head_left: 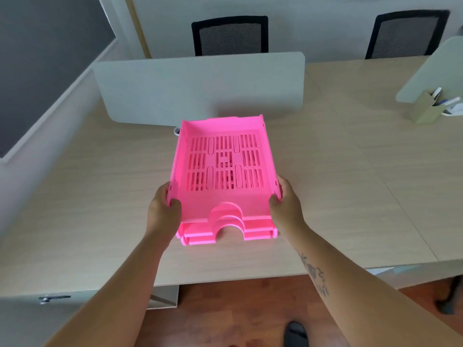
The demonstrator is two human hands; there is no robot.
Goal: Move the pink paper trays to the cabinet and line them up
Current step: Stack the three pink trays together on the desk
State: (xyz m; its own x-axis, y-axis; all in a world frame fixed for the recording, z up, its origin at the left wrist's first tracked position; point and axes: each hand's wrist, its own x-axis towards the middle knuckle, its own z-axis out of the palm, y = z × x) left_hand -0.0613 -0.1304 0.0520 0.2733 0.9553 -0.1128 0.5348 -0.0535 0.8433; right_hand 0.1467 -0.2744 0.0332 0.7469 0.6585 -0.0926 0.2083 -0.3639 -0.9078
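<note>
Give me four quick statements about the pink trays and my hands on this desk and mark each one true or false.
1. Both hands grip the top pink tray: left hand, right hand. True.
2. Only one tray is there. False: more pink trays lie stacked beneath.
3. The top tray holds papers. False: it is empty.
4. A pen holder stands on the desk at the far right. True.

Single head-worn view, steeply down and forward over the desk [100,196]
</note>
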